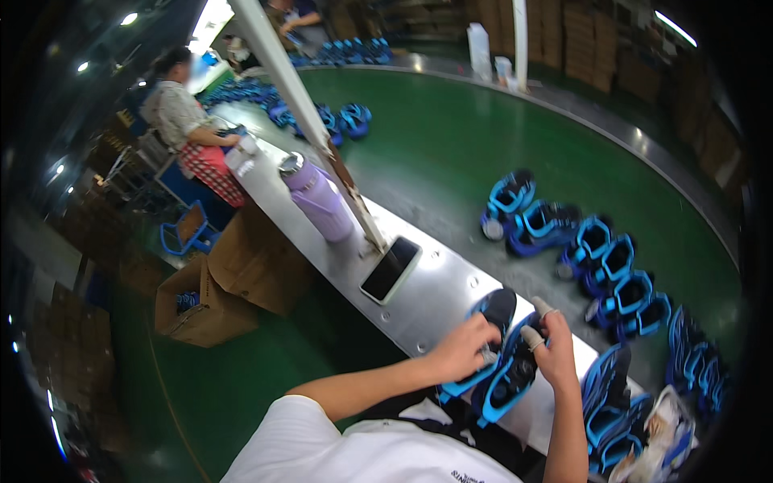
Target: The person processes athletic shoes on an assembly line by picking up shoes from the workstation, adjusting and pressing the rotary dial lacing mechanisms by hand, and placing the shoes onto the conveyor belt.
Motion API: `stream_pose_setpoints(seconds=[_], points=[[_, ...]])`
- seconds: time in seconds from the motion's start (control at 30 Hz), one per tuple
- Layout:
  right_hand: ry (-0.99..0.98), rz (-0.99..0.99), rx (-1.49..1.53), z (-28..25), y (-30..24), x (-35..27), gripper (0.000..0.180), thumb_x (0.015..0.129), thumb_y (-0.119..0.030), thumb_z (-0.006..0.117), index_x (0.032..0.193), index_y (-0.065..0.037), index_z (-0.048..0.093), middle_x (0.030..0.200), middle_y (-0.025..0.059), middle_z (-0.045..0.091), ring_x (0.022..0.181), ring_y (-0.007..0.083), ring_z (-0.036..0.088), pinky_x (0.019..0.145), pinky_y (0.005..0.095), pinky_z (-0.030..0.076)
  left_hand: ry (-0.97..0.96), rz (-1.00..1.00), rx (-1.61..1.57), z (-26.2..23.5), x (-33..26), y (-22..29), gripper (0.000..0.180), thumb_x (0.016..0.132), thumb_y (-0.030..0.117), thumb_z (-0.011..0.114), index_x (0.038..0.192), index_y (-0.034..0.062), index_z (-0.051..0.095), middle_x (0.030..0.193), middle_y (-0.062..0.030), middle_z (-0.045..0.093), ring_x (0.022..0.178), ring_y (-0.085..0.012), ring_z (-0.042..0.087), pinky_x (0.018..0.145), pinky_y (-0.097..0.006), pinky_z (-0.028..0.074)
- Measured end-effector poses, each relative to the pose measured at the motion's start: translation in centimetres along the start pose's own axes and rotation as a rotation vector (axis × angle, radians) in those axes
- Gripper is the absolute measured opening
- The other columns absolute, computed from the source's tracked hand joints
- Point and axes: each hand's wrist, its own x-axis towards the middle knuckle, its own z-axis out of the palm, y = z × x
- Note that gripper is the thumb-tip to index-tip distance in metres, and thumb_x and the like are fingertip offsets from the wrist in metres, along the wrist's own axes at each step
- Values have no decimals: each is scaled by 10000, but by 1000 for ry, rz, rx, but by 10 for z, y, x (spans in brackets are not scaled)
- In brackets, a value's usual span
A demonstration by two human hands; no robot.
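A pair of black and blue shoes lies side by side on the metal ledge in front of me, the left shoe (501,306) and the right shoe (512,378). My left hand (463,351) is bent over the left shoe, its fingers closed at the shoe's upper; the fingertips are partly hidden. Pale covers sit on the thumb and index finger of my right hand (552,344). That hand is beside the toe of the right shoe, thumb and index apart, with nothing seen between them.
A phone (391,270) and a purple bottle (322,201) are on the ledge, near a slanted post (354,193). Several shoes (592,241) line the green conveyor. More shoes (608,402) and a plastic bag (664,431) are at right. A co-worker (181,121) stands far left, beyond a cardboard box (205,310).
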Motion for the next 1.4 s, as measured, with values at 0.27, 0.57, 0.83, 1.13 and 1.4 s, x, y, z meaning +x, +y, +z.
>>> stream_pose_setpoints(seconds=[0.27, 0.57, 0.83, 1.13, 1.4], points=[[-258, -60, -272, 65, 24, 71, 566, 857, -332, 678, 1366, -144, 519, 1303, 242, 491, 1230, 430, 451, 1041, 472, 374, -35, -26, -47, -4, -5, -11, 445, 701, -30, 549, 1123, 82, 633, 1000, -99, 589, 953, -308, 532, 869, -385, 430], [-240, -79, -217, 67, 44, 71, 538, 866, -316, 655, 1359, -143, 526, 1341, 254, 469, 1242, 436, 456, 1053, 457, 385, -18, 29, 22, -5, 2, -10, 257, 739, 143, 729, 958, 75, 613, 865, -99, 536, 861, -284, 539, 744, -403, 440], [-190, -217, -208, 83, 48, 98, 464, 893, -297, 621, 1312, -108, 556, 1206, 203, 552, 1119, 380, 525, 967, 429, 433, -102, 82, 168, -30, 11, -16, 438, 766, 170, 738, 1156, 49, 579, 1093, -116, 541, 1030, -280, 532, 896, -376, 436], [-236, -97, -193, 98, 36, 104, 429, 895, -327, 631, 1290, -162, 593, 1128, 168, 565, 1086, 344, 556, 932, 401, 453, -276, -2, -203, -48, 11, -42, 406, 801, 68, 666, 1200, 55, 595, 934, -34, 585, 925, -179, 506, 837, -311, 428], [-269, -96, -197, 101, 31, 111, 430, 901, -331, 626, 1300, -174, 590, 1154, 171, 566, 1120, 340, 547, 952, 402, 446, -411, -88, -274, -64, 17, -56, 374, 808, 57, 667, 1180, 66, 630, 1084, -32, 586, 920, -142, 513, 861, -283, 420]])
